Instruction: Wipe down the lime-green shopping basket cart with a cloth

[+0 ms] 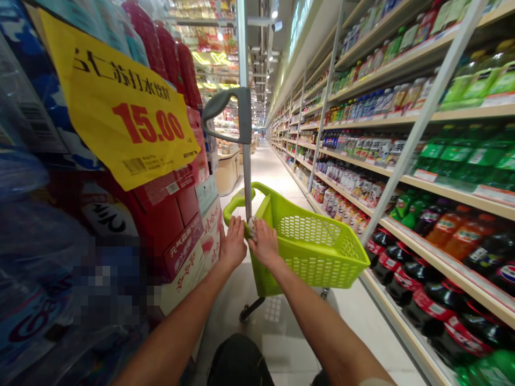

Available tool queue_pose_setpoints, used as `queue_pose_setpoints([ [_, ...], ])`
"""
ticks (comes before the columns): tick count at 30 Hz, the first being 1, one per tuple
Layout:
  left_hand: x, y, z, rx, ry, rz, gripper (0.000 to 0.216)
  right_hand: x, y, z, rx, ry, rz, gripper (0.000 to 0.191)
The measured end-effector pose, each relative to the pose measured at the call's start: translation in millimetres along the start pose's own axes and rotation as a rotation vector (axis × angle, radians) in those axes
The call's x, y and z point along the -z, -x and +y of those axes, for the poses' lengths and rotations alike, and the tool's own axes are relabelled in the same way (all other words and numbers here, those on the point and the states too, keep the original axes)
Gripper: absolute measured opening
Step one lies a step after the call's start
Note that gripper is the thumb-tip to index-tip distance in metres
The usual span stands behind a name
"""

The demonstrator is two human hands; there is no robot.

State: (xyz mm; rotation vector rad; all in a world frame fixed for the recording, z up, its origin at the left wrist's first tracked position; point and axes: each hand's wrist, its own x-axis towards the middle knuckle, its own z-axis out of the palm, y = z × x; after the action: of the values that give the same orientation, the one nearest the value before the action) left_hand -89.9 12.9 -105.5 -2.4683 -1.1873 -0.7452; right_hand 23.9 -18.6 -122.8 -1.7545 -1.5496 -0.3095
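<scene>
A lime-green shopping basket cart (308, 244) stands right in front of me, its basket looking bare inside. My left hand (233, 244) is at the near left end of the basket, below its curved green grip (233, 206). Its fingers stretch forward; whether they press on the cart is unclear. My right hand (264, 244) is close beside it at the basket's near edge, with bent fingers against a small whitish object (252, 226) that I cannot identify. A grey upright pole (247, 166) with a looped handle (227, 115) rises just beyond my hands.
Stacked drink packs and boxes (181, 236) crowd the left side, under a yellow price sign (129, 102). Long shelves of bottles (454, 150) line the right. Between them the pale floor aisle (265, 155) runs far ahead. My knee (239, 362) shows at the bottom.
</scene>
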Motion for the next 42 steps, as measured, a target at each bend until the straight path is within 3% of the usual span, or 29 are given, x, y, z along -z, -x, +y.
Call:
queue_pose_setpoints([
  [3, -6, 2, -3, -0.006, -0.002, 0.045, 0.066, 5, 0, 8, 0.006, 0.064, -0.009, 0.047],
  [8, -13, 3, -4, -0.024, 0.051, 0.119, 0.066, 13, 10, 45, -0.106, 0.072, 0.159, 0.044],
  [10, -15, 4, 3, 0.018, 0.085, 0.142, 0.064, 13, 16, 54, -0.129, 0.071, 0.166, 0.048],
  [14, -17, 8, 21, 0.022, 0.155, 0.173, 0.060, 9, 20, 49, 0.084, 0.087, 0.066, 0.060],
  [17, -20, 10, 29, -0.021, 0.174, 0.186, 0.058, 9, 21, 56, 0.201, 0.117, 0.000, 0.059],
  [21, -23, 9, 32, -0.105, 0.144, 0.126, 0.060, 30, 49, 116, 0.131, 0.118, 0.023, 0.048],
  [23, -25, 9, 34, -0.126, 0.122, 0.079, 0.061, 45, 69, 151, 0.030, 0.143, 0.104, 0.046],
  [25, -25, 7, 41, -0.193, 0.112, 0.029, 0.061, 53, 82, 169, -0.079, 0.164, 0.204, 0.046],
  [28, -26, 1, 59, -0.267, 0.121, -0.028, 0.063, 43, 83, 155, -0.070, 0.118, 0.198, 0.050],
  [30, -27, -4, 71, -0.240, 0.127, -0.073, 0.062, 32, 77, 137, 0.026, 0.079, 0.117, 0.053],
  [32, -28, -8, 79, -0.208, 0.128, -0.112, 0.060, 31, 77, 138, 0.076, 0.087, 0.076, 0.055],
  [35, -31, -9, 82, -0.205, 0.121, -0.121, 0.062, 62, 100, 186, -0.035, 0.185, 0.111, 0.057],
  [38, -35, -4, 85, -0.191, 0.106, -0.122, 0.065, 103, 130, 247, -0.318, 0.314, 0.222, 0.055],
  [40, -36, 0, 91, -0.191, 0.100, -0.133, 0.067, 111, 137, 263, -0.452, 0.356, 0.293, 0.053],
  [42, -37, 3, 99, -0.206, 0.092, -0.144, 0.068, 99, 133, 255, -0.405, 0.333, 0.278, 0.054],
])
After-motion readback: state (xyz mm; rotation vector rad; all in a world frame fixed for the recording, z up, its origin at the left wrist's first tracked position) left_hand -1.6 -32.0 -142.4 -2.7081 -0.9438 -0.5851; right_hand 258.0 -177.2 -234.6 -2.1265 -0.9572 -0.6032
